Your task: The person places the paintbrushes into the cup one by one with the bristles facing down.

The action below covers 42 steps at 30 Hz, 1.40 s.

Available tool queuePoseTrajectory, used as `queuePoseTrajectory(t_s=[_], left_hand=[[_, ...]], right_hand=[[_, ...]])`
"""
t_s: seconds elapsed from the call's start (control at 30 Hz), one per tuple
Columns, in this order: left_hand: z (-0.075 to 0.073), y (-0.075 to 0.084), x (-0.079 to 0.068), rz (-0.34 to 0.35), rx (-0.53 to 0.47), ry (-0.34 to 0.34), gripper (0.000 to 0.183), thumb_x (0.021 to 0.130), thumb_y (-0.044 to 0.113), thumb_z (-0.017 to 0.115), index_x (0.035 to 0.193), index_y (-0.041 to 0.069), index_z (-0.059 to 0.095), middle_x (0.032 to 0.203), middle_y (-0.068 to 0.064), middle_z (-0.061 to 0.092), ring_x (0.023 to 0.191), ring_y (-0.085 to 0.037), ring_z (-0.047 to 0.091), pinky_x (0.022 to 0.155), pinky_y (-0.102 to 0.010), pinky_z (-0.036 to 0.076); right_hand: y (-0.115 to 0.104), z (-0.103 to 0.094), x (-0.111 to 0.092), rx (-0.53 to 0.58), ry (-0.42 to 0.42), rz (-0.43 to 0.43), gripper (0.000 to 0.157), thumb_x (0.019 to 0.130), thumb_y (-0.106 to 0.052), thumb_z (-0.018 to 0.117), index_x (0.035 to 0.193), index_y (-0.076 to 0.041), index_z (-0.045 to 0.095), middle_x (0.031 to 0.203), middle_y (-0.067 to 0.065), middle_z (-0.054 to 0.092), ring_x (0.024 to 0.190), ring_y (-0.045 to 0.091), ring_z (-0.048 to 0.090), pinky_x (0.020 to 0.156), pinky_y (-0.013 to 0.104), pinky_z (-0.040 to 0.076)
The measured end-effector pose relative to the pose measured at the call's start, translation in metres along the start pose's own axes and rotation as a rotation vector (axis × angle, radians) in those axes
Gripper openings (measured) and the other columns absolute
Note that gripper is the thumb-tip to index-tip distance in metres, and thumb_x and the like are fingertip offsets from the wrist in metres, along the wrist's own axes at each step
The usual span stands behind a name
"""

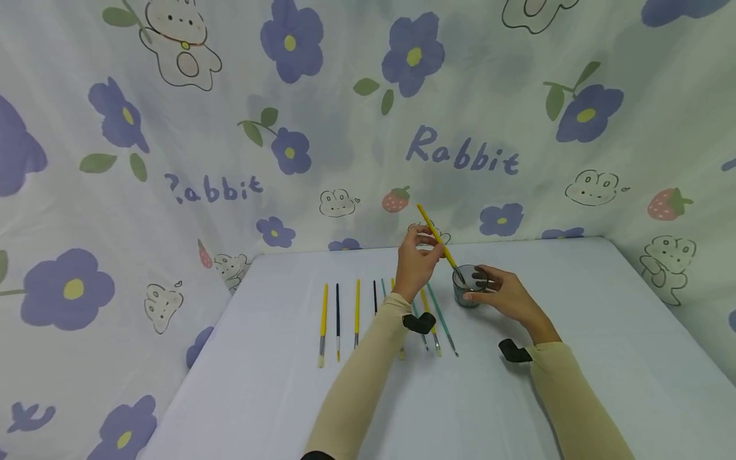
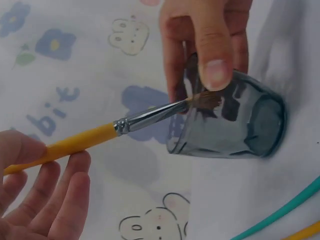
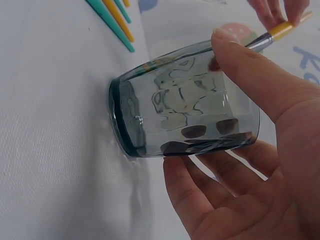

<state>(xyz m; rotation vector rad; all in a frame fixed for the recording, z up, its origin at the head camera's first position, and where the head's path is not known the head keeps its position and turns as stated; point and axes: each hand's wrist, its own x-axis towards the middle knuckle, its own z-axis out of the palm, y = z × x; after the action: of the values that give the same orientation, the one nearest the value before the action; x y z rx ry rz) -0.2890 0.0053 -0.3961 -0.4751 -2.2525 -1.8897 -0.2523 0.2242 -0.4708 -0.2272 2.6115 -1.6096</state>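
My left hand [image 1: 415, 265] pinches a yellow-handled paintbrush [image 1: 432, 227] by its handle, slanting it bristles down. In the left wrist view, the brush's brown bristles [image 2: 207, 100] are just inside the mouth of a grey-blue clear drinking glass [image 2: 245, 122]. My right hand [image 3: 240, 180] grips this glass near the rim, thumb on one side and fingers on the other. The glass [image 1: 467, 299] appears upright at the back right of the table. No other brush shows inside it.
Several paintbrushes lie side by side on the white table [image 1: 259, 383], among them a yellow brush [image 1: 324, 319], a dark brush [image 1: 338, 319] and a teal brush [image 1: 441, 316]. My left forearm covers part of the row. Behind the table hangs a patterned curtain [image 1: 345, 115].
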Motion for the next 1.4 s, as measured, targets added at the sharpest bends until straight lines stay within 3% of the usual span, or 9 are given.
queuePoseTrajectory(t_s=[0.23,0.57,0.77,1.0,1.4], left_hand=[[0.01,-0.001,-0.003,0.004,0.079,-0.045,0.032,0.099,0.015,0.069,0.129,0.014,0.056,0.109,-0.011,0.07,0.092,-0.033,0.077,0.079,-0.033,0.061],[0.018,-0.01,-0.005,0.004,0.201,-0.071,0.033,0.1,0.02,0.069,0.13,0.017,0.056,0.109,-0.004,0.072,0.088,-0.012,0.074,0.078,-0.028,0.06],[0.022,-0.015,-0.008,-0.002,0.221,-0.092,0.031,0.101,0.021,0.067,0.131,0.018,0.057,0.11,-0.004,0.072,0.09,-0.013,0.074,0.079,-0.029,0.061],[0.023,-0.017,-0.01,0.0,0.235,-0.107,0.029,0.103,0.022,0.064,0.131,0.017,0.057,0.112,-0.005,0.073,0.094,-0.022,0.078,0.078,-0.028,0.059],[0.009,-0.018,-0.01,0.046,0.294,-0.042,0.024,0.102,0.023,0.065,0.124,0.013,0.063,0.112,-0.005,0.073,0.1,-0.017,0.073,0.082,-0.026,0.06]], right_hand=[[-0.002,0.0,0.0,0.001,-0.006,-0.019,0.091,0.089,-0.037,0.082,0.158,0.0,0.036,0.154,0.027,0.05,0.14,0.05,0.051,0.11,0.058,0.049],[-0.003,0.001,-0.002,0.014,-0.003,-0.041,0.087,0.09,-0.033,0.082,0.157,0.001,0.039,0.154,0.027,0.05,0.139,0.051,0.052,0.108,0.058,0.05],[-0.004,0.0,-0.003,0.026,-0.007,-0.054,0.086,0.09,-0.03,0.082,0.157,0.002,0.038,0.155,0.029,0.048,0.139,0.051,0.052,0.107,0.058,0.051],[-0.005,0.0,-0.004,0.02,-0.003,-0.05,0.086,0.089,-0.03,0.082,0.157,0.001,0.038,0.155,0.028,0.048,0.139,0.051,0.052,0.107,0.058,0.051],[-0.008,0.001,-0.004,0.01,0.001,-0.031,0.088,0.089,-0.031,0.083,0.157,0.001,0.037,0.155,0.029,0.048,0.139,0.051,0.052,0.107,0.058,0.051]])
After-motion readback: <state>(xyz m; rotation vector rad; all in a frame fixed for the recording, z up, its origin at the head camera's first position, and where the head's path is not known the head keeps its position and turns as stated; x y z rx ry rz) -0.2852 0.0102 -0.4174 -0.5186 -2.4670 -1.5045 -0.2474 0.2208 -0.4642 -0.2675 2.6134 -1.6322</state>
